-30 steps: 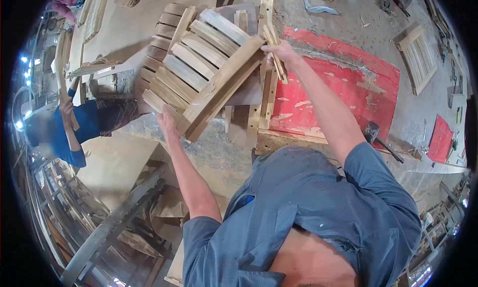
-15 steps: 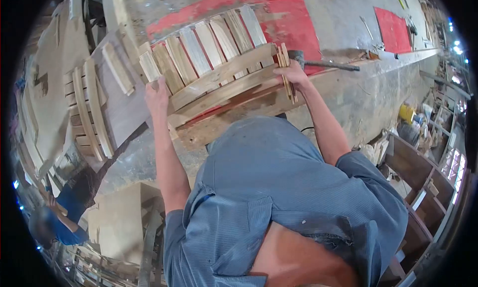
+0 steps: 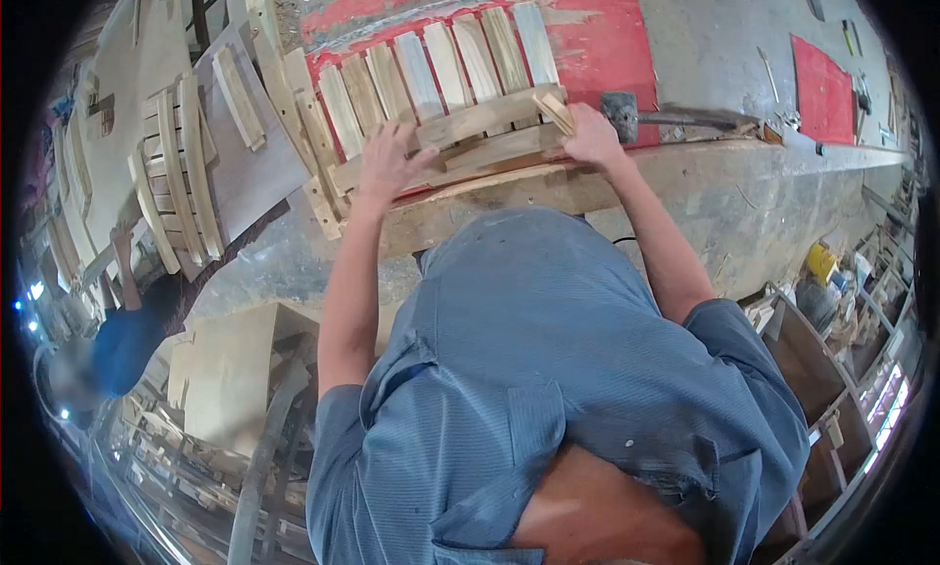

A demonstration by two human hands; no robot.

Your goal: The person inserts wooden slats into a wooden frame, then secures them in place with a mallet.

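A slatted wooden panel (image 3: 458,129) lies in front of me, with several pale upright slats (image 3: 446,66) set into a long curved rail along its near side. My left hand (image 3: 390,164) is over the near left part of the panel, fingers spread and holding nothing. At the panel's right end my right hand (image 3: 593,137) is closed round short, thin wooden strips (image 3: 555,113), their ends poking out past the thumb side. Just right of that hand rests a mallet (image 3: 619,116) with a dark block head, its handle pointing right.
Under the panel spreads a red sheet (image 3: 612,46); a smaller red sheet (image 3: 822,90) lies farther right near hand tools. A second slatted panel (image 3: 179,173) and a loose wood piece (image 3: 238,100) lie left. Another person (image 3: 127,340) is at lower left. A wooden frame (image 3: 308,124) borders the panel.
My left hand has let go of the panel's left end and moved right, fingers opening. The strips in my right hand have turned from upright to slanted. The view has shifted slightly.
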